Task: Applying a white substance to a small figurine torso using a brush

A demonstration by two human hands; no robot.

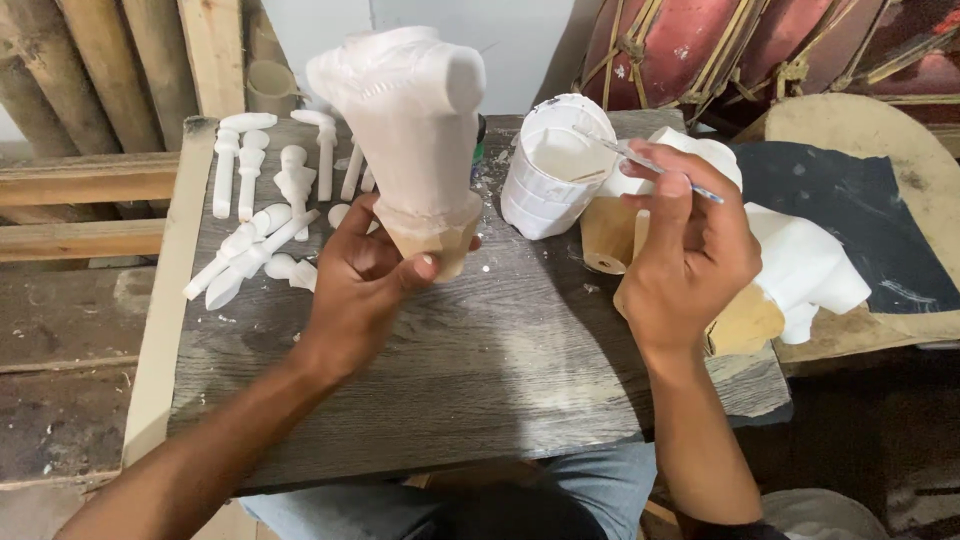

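head cam, single view | looks steeply down & fwd from wearer's head | close on grey weathered wooden board (480, 380) over lap | far edge reaches wall, red drums (700, 45)

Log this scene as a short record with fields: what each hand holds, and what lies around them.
left hand: grip on the bare wooden base of a white-painted torso, held upright above the board
right hand: pinches a thin brush, tip at the cup's rim
cup: white, paint-smeared, tilted, behind the right hand
board: dark wood, across the person's lap
small parts: white carved pieces, spread at the board's left
second carving: white with bare wood, at the right, partly behind the right hand
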